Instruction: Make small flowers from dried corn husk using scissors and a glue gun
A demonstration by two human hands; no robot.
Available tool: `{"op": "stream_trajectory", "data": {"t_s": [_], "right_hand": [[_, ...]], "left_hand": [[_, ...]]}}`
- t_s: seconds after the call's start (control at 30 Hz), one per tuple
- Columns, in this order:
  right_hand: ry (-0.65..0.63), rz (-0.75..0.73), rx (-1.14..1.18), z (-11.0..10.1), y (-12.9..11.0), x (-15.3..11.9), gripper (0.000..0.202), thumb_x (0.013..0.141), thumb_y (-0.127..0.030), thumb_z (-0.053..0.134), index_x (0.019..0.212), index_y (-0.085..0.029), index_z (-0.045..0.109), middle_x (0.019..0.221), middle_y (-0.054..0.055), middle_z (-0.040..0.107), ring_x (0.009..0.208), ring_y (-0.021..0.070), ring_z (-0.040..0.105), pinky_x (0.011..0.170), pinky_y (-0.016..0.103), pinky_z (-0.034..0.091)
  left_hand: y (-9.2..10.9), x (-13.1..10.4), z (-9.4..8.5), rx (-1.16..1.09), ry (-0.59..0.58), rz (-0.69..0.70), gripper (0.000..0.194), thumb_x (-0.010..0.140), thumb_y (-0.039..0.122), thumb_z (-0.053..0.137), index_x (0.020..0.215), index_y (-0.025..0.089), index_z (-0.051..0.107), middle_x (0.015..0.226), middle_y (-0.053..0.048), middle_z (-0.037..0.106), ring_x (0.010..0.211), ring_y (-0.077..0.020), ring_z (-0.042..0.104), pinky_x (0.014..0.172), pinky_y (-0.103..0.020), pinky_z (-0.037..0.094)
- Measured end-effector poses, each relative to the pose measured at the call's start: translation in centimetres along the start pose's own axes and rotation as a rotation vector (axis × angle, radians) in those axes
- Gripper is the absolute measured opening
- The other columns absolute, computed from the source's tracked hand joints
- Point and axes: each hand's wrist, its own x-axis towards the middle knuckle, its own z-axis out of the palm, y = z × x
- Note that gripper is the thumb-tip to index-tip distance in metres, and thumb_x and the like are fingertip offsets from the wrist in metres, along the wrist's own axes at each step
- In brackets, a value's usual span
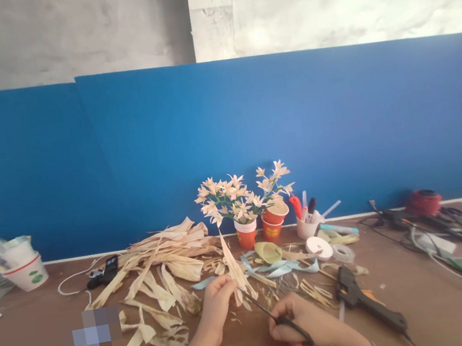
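My left hand (pixel 220 300) pinches a pale dried corn husk (pixel 233 265), which stands upright with its narrow tip pointing up. Black-handled scissors (pixel 293 329) are gripped in my right hand (pixel 299 319). Their blades reach up and left to the lower part of the husk, close to my left fingertips. Whether the blades touch the husk, I cannot tell. Beyond my hands, pale husk flowers (pixel 228 194) on green stems stand in red paper cups (pixel 247 234). A heap of dried husks (pixel 169 252) spreads to the left of my left hand.
A black glue gun (pixel 367 301) lies right of my right hand. Behind are a white tape roll (pixel 319 248), light blue ribbon (pixel 281 268) and a cup of pens (pixel 307 224). Tangled cables (pixel 446 254) lie far right, a white cup (pixel 27 271) far left. A blue partition (pixel 250 128) bounds the table.
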Motion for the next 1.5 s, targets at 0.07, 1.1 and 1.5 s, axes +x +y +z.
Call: {"op": "stream_trajectory", "data": {"t_s": [0.07,1.1,1.5], "right_hand": [[0.002,-0.003,-0.009,0.0,0.0,0.0,0.014,0.069,-0.028,0.061,0.070,-0.014,0.062,0.038,-0.007,0.048,0.028,0.0034,0.036,0.028,0.012,0.027],[0.564,-0.504,0.393,1.1,0.1,1.6,0.047,0.061,-0.039,0.076,0.096,-0.020,0.052,0.077,0.000,0.057,0.068,0.0154,0.055,0.062,0.026,0.045],[0.743,-0.499,0.348,0.8,0.1,1.6,0.036,0.065,-0.038,0.071,0.090,-0.018,0.054,0.068,-0.001,0.055,0.060,0.0144,0.050,0.056,0.025,0.042]], "left_hand": [[0.1,0.0,0.0,0.006,0.006,0.006,0.024,0.065,0.031,0.058,0.045,0.018,0.051,0.041,0.003,0.052,0.044,-0.0113,0.044,0.051,-0.022,0.032],[-0.3,-1.1,1.1,0.040,-0.194,-0.017,0.018,0.066,0.032,0.064,0.066,0.014,0.065,0.057,-0.001,0.062,0.054,-0.0138,0.055,0.051,-0.023,0.040],[-1.9,-0.6,1.3,0.172,-0.190,-0.029,0.027,0.062,0.040,0.069,0.056,0.017,0.056,0.049,0.002,0.055,0.045,-0.0119,0.050,0.045,-0.021,0.035]]}}
